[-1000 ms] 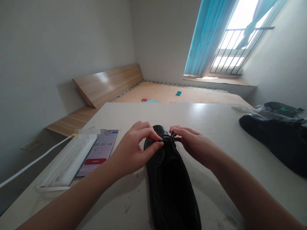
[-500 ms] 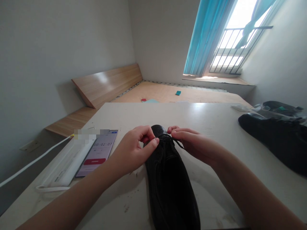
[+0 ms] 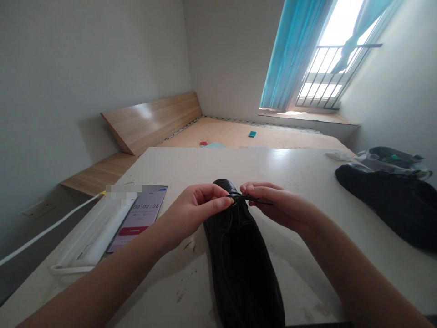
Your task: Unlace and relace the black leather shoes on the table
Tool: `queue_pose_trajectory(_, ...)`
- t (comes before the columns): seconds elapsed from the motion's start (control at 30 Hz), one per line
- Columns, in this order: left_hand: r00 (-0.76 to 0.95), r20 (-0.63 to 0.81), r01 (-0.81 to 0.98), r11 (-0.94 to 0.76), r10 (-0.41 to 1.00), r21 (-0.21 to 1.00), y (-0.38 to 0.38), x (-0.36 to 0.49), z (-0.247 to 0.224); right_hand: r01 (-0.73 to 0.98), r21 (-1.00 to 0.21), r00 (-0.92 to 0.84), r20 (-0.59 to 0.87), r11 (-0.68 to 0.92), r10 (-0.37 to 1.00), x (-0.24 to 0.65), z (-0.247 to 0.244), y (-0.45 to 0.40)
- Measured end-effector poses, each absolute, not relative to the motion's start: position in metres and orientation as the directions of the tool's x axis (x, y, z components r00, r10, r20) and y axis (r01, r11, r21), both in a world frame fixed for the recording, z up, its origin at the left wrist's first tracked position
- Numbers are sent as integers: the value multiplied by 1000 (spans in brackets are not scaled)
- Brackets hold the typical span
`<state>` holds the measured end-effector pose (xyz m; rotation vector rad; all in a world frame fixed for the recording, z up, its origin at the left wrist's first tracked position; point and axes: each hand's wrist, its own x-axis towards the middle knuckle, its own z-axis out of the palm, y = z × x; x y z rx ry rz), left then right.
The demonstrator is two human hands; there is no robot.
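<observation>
Currently, on my remote feed, I log the left hand [image 3: 193, 214] and the right hand [image 3: 280, 205] both closed narrowly, each pinching the black lace [image 3: 251, 198] between thumb and fingers. The hands stand close together, almost fingertip to fingertip, directly over the laced part of the black leather shoe [image 3: 239, 259]. I cannot tell from this view whether the lace is knotted.

The shoe lies lengthwise on the white table [image 3: 273, 168], between the two forearms. Left of it, a phone [image 3: 143, 218] shows a timer reading 00:02:08, just beside a long white case [image 3: 102, 232]. A white cable [image 3: 51, 232] runs from that side of the table. To the right, a dark bundle [image 3: 385, 205] lies well apart from the shoe, near a clear plastic bag [image 3: 392, 161]. Beyond the table, a blue curtain [image 3: 290, 54] hangs beside a barred window [image 3: 324, 77].
</observation>
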<state>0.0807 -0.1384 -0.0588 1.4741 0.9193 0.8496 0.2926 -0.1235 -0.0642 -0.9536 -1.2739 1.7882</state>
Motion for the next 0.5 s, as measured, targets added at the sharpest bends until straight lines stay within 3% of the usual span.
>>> queue_pose_trajectory(0.13,483,21,93,-75,876,993,-142,82,-62,-157,-945,-465,-187,-288,865,291,-67,-123)
queue_pose_trajectory(0.5,493,58,313,-239,868,919,-137,78,-67,-2,-986,-529,-138,-164,837,299,-64,-123)
